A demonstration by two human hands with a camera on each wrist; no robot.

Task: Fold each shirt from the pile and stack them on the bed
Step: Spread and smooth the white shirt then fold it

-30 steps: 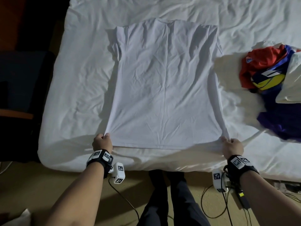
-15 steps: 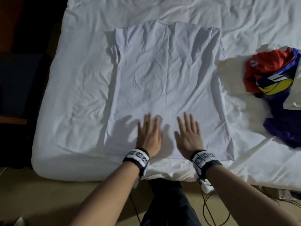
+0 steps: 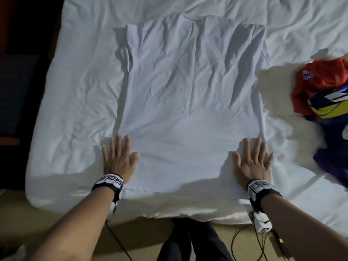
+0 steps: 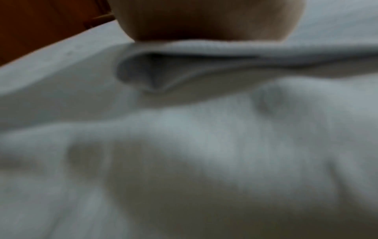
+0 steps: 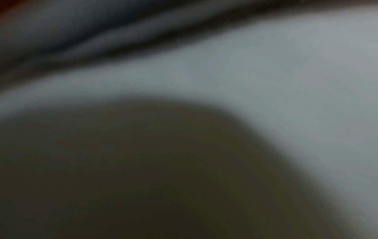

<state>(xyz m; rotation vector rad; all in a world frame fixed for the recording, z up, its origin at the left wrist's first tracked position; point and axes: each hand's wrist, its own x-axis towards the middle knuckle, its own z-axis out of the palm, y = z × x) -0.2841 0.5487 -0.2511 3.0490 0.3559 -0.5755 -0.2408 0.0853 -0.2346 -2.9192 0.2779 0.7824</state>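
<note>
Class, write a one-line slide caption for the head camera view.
Left hand and right hand press flat on a white shirt's lower corners, colourful pile waiting alongside on the bed.

shirt (image 3: 190,102) spread flat mid-bed (image 3: 75,91) | left hand (image 3: 118,159) on its near-left corner | right hand (image 3: 252,162) on its near-right corner | pile (image 3: 323,102) on bed, right of shirt, apart | person's legs (image 3: 192,243) on floor before bed

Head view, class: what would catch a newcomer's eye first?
The wrinkled white cotton T-shirt spread flat mid-bed, with the left hand and right hand pressed flat on its near corners. Then the bright heap of red, yellow and purple shirts at the right edge.
</note>
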